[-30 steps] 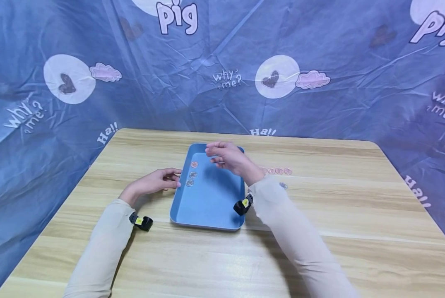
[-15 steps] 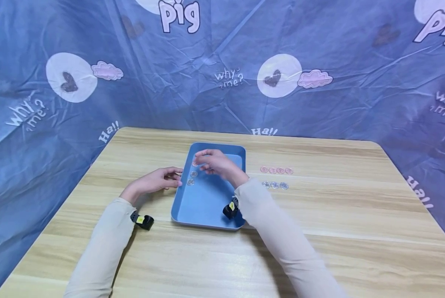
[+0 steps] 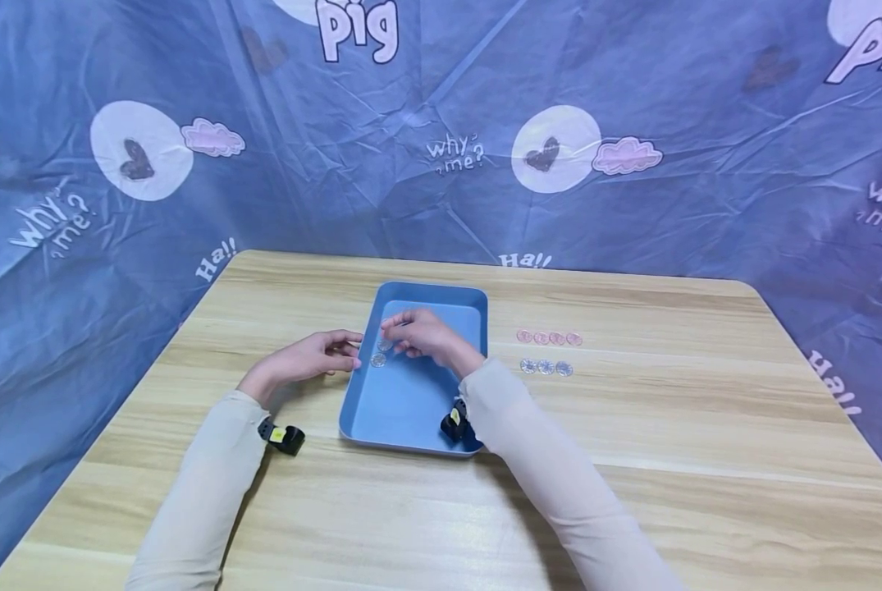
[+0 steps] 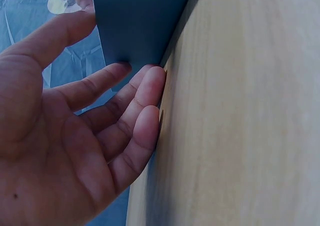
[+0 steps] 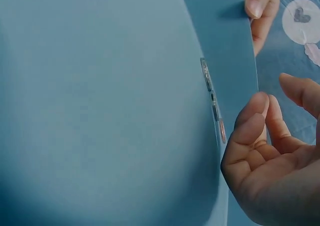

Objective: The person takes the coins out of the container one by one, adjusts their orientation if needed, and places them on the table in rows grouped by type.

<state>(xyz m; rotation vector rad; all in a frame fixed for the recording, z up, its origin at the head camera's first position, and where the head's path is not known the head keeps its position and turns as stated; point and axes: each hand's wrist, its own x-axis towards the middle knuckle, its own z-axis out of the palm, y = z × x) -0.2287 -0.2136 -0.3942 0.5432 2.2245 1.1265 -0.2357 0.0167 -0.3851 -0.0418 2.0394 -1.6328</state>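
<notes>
Wooden table (image 3: pixel 632 427), blue tray (image 3: pixel 411 410), coins.
Coins (image 3: pixel 378 359) lie in a column along the tray's left wall; right hand (image 3: pixel 420 335) hovers directly over them, fingers curled, grasp unclear; left hand (image 3: pixel 315 359) rests relaxed against the tray's outer left wall, nearer.

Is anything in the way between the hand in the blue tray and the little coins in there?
Nothing visible is. The right hand hovers right over the small round coins lying along the blue tray's left side.
</notes>
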